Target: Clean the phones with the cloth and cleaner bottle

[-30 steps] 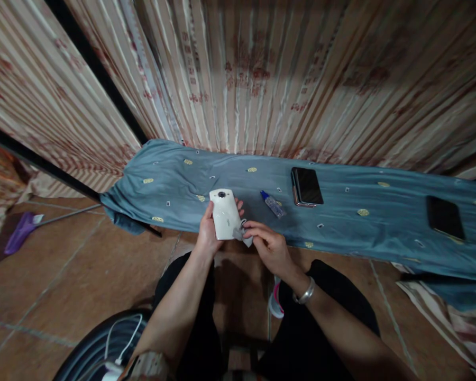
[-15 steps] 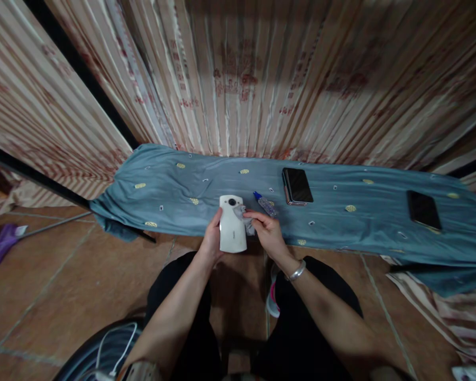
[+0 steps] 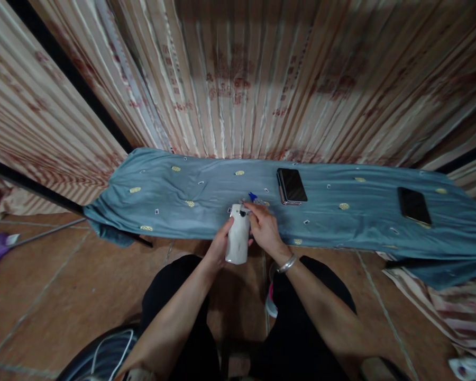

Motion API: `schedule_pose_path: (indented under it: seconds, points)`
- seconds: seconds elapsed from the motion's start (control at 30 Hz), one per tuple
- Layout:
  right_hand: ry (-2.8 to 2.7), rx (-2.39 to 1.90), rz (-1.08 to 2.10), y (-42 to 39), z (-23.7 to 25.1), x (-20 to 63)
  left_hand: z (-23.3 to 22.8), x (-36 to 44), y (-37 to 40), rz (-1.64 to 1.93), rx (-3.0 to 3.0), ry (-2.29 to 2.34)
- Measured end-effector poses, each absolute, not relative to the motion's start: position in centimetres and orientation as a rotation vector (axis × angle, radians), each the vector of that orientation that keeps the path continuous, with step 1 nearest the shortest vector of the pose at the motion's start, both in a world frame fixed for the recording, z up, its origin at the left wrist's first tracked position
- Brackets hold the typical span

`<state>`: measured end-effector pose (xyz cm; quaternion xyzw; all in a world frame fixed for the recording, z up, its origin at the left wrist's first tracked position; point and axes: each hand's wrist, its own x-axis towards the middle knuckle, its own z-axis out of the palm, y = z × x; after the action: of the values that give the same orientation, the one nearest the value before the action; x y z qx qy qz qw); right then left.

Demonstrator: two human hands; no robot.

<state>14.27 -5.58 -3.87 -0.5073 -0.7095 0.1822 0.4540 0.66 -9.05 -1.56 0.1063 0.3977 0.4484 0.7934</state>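
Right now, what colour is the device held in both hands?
White device, seen in the head view.

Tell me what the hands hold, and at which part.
Left hand grips the white device at its lower left side; right hand touches its top, near the lens.

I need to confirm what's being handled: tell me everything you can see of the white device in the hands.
The white device is a glossy, rounded slab, plastic by the look, with a small dark round lens near its far end. It is held lengthwise above the near edge of the blue cloth. The left hand grips its left side; the right hand lies over its upper right, fingers at the lens. Any wipe is hidden there.
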Motion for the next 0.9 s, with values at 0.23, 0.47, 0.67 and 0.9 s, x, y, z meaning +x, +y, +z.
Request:
schedule_pose_path:
  seconds: [0.23,0.47,0.67,0.9]
  points:
    - [-1.894,-1.079,0.336,-6.0,-3.3,14.0,-2.7,1.5,-9.4,1.004,0.421,0.972]
    - [-1.929,-1.065,0.346,-6.5,-3.3,14.0,-3.5,1.5,-9.1,1.047,0.431,1.009]
    - [-1.916,-1.12,0.373,-6.2,-3.6,14.2,-3.5,1.6,-9.0,1.078,0.347,1.027]
    - [-1.829,-1.164,0.462,-6.3,-3.1,13.8,-3.6,1.4,-9.2,1.1,0.534,1.004]
